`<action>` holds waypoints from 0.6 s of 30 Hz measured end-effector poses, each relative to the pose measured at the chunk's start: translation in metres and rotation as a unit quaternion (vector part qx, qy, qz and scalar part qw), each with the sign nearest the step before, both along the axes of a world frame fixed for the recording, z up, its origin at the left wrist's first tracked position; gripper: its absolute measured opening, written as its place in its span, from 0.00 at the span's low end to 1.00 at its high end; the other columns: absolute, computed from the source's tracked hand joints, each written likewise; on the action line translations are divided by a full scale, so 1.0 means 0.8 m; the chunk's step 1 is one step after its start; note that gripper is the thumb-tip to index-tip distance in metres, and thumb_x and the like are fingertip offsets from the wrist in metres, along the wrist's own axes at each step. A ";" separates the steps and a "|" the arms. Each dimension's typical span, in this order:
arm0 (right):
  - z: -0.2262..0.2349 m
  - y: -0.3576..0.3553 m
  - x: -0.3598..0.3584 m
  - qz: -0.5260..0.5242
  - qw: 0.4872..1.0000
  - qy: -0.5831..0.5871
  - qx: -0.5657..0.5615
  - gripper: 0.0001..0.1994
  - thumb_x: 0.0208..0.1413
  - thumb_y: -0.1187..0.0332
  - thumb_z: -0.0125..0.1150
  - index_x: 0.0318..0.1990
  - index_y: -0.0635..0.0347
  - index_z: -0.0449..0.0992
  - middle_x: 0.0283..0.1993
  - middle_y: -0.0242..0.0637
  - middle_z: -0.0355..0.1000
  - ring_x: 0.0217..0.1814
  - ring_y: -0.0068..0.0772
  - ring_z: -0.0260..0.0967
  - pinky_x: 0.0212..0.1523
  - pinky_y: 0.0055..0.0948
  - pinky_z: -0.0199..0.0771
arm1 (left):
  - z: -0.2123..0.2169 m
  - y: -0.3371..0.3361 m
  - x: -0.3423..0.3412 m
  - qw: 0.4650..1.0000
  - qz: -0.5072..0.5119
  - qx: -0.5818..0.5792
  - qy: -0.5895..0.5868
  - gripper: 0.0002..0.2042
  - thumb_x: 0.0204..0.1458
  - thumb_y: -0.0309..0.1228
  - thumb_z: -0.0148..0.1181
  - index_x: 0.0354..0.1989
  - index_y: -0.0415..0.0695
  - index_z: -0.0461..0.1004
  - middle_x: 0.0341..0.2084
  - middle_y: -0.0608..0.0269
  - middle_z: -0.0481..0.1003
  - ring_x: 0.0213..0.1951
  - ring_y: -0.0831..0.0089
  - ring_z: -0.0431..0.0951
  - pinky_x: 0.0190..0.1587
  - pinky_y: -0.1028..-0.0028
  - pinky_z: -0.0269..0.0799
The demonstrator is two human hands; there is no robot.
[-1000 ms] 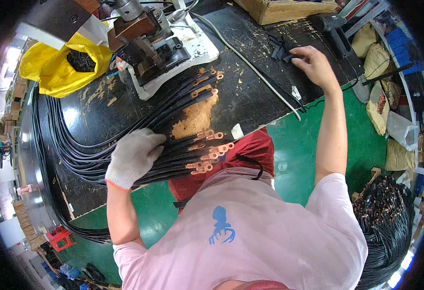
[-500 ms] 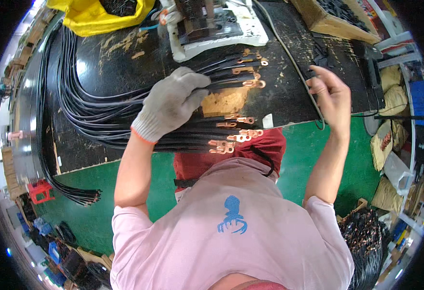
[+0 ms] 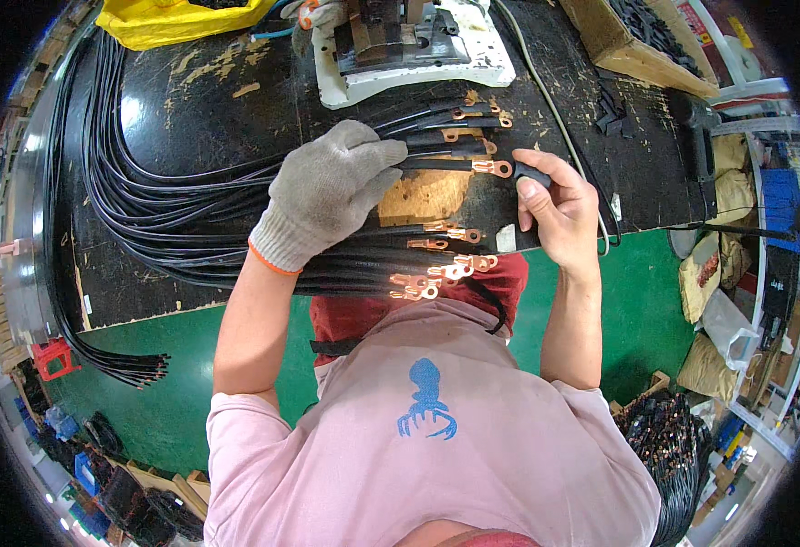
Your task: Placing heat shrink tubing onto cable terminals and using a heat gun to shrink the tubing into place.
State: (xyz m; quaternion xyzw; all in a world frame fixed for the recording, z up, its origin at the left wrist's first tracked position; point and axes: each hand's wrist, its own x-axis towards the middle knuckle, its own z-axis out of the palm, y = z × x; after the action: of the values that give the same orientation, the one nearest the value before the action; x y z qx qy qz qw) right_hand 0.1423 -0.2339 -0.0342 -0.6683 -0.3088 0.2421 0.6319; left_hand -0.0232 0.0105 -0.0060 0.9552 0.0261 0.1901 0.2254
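My left hand [image 3: 334, 187], in a grey knit glove, is closed on a black cable [image 3: 441, 164] just behind its end. A copper ring lug [image 3: 493, 168] on that cable points right. Between the bare fingers of my right hand [image 3: 561, 208] is a short black sleeve [image 3: 531, 175], held right at the lug's ring; whether the two touch I cannot tell. Other lugged cables lie on both sides of the held one, with a nearer bundle of copper lugs [image 3: 455, 266] along the table's front edge. The glove hides part of the cables beneath it.
A white-based machine [image 3: 418, 77] stands at the back of the black table [image 3: 218, 128]. To its left is a yellow bag [image 3: 181, 25]. A cardboard box [image 3: 633, 46] of black pieces sits back right, near loose black pieces [image 3: 612, 114]. A grey cord [image 3: 546, 91] crosses the table.
My right hand has moved left to the cable end, and a black sleeve now shows in its fingers. The held cable's lug now stands apart from the others. My view has shifted slightly.
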 end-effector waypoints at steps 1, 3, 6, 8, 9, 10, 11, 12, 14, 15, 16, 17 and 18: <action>0.000 0.002 -0.001 0.010 1.000 0.000 -0.004 0.14 0.64 0.74 0.61 0.56 0.66 0.77 0.31 0.29 0.73 0.23 0.13 0.64 0.23 0.16 0.65 | -0.001 0.000 0.000 1.000 0.000 0.000 0.000 0.12 0.48 0.28 0.69 0.43 0.46 0.82 0.35 0.55 0.77 0.36 0.55 0.80 0.38 0.62 0.77; 0.000 0.008 -0.003 0.020 1.000 0.001 -0.009 0.14 0.64 0.74 0.62 0.55 0.66 0.77 0.31 0.29 0.73 0.23 0.13 0.65 0.23 0.16 0.66 | -0.001 0.000 0.000 1.000 0.007 0.003 -0.001 0.12 0.48 0.29 0.69 0.43 0.46 0.82 0.35 0.55 0.77 0.36 0.55 0.80 0.38 0.63 0.77; 0.002 0.023 -0.007 0.058 0.997 0.015 -0.039 0.13 0.64 0.74 0.62 0.54 0.65 0.78 0.35 0.32 0.74 0.26 0.16 0.70 0.25 0.18 0.72 | -0.003 -0.002 0.000 1.000 0.011 0.009 0.007 0.12 0.48 0.30 0.69 0.42 0.47 0.82 0.35 0.56 0.77 0.35 0.56 0.80 0.37 0.63 0.78; 0.003 0.035 -0.009 0.081 0.996 0.004 -0.040 0.13 0.64 0.74 0.61 0.55 0.65 0.78 0.36 0.33 0.75 0.28 0.17 0.71 0.25 0.18 0.73 | -0.006 0.000 0.000 1.000 0.007 0.013 0.007 0.12 0.48 0.30 0.69 0.42 0.47 0.82 0.35 0.56 0.77 0.35 0.56 0.80 0.37 0.63 0.78; 0.004 0.039 -0.010 0.102 0.994 -0.007 -0.042 0.13 0.64 0.74 0.61 0.55 0.65 0.78 0.37 0.34 0.75 0.29 0.18 0.73 0.25 0.18 0.75 | -0.007 0.001 0.000 1.000 0.002 0.017 0.007 0.12 0.49 0.30 0.68 0.42 0.47 0.82 0.34 0.56 0.77 0.35 0.56 0.80 0.36 0.63 0.78; 0.007 0.040 -0.010 0.113 0.992 0.015 -0.053 0.13 0.64 0.74 0.61 0.55 0.66 0.78 0.38 0.36 0.76 0.31 0.19 0.75 0.25 0.19 0.77 | -0.007 0.001 0.001 1.000 0.004 0.018 0.008 0.12 0.49 0.30 0.68 0.42 0.47 0.82 0.34 0.56 0.77 0.35 0.56 0.80 0.36 0.63 0.78; 0.007 0.041 -0.011 0.115 0.992 0.016 -0.052 0.13 0.64 0.74 0.61 0.55 0.66 0.78 0.38 0.36 0.76 0.31 0.19 0.75 0.25 0.19 0.77 | -0.006 0.000 0.002 1.000 -0.003 0.022 0.000 0.11 0.49 0.30 0.68 0.42 0.48 0.82 0.34 0.57 0.77 0.35 0.56 0.80 0.36 0.63 0.78; 0.007 0.042 -0.011 0.117 0.991 0.030 -0.060 0.13 0.64 0.74 0.62 0.55 0.67 0.77 0.39 0.37 0.76 0.32 0.19 0.75 0.26 0.19 0.77 | -0.006 0.000 0.002 1.000 -0.009 0.027 -0.009 0.11 0.49 0.30 0.68 0.43 0.48 0.82 0.34 0.57 0.77 0.35 0.56 0.80 0.36 0.63 0.78; 0.007 0.046 -0.012 0.118 0.990 0.045 -0.068 0.14 0.64 0.74 0.62 0.55 0.67 0.77 0.39 0.37 0.76 0.32 0.20 0.75 0.26 0.19 0.77 | -0.005 0.001 0.000 1.000 -0.008 0.024 0.000 0.11 0.49 0.30 0.68 0.43 0.48 0.82 0.34 0.57 0.77 0.35 0.56 0.80 0.36 0.63 0.78; 0.005 0.051 -0.014 0.122 0.990 0.018 -0.060 0.14 0.63 0.74 0.63 0.55 0.66 0.77 0.40 0.37 0.77 0.32 0.19 0.75 0.26 0.19 0.77 | -0.005 0.002 0.001 1.000 -0.011 0.021 0.008 0.11 0.49 0.30 0.68 0.43 0.48 0.81 0.34 0.57 0.77 0.35 0.56 0.80 0.36 0.62 0.78; 0.003 0.054 -0.016 0.126 0.991 -0.009 -0.053 0.15 0.62 0.74 0.65 0.55 0.66 0.77 0.40 0.37 0.77 0.33 0.19 0.75 0.26 0.19 0.77 | -0.004 0.001 0.001 1.000 -0.014 0.022 0.008 0.11 0.49 0.30 0.68 0.43 0.48 0.81 0.34 0.57 0.77 0.35 0.56 0.80 0.36 0.62 0.78; 0.003 0.054 -0.019 0.122 0.991 -0.009 -0.051 0.15 0.62 0.74 0.65 0.55 0.66 0.77 0.40 0.37 0.77 0.33 0.19 0.75 0.26 0.19 0.77 | -0.004 0.000 0.001 1.000 -0.009 0.020 0.008 0.12 0.49 0.30 0.68 0.43 0.47 0.81 0.34 0.56 0.77 0.35 0.56 0.80 0.37 0.62 0.77; 0.002 0.056 -0.022 0.097 0.995 0.018 -0.030 0.15 0.60 0.75 0.66 0.55 0.66 0.77 0.40 0.36 0.77 0.33 0.18 0.75 0.26 0.18 0.77 | -0.003 0.000 0.002 1.000 -0.005 0.020 0.008 0.12 0.49 0.30 0.68 0.43 0.47 0.81 0.34 0.56 0.77 0.35 0.56 0.80 0.37 0.62 0.77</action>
State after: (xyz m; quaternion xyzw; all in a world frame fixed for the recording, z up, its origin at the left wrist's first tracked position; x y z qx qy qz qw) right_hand 0.1250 -0.1895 -0.0324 -0.6489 -0.3534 0.3240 0.5908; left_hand -0.0219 0.0108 -0.0080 0.9611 0.0187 0.1820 0.2067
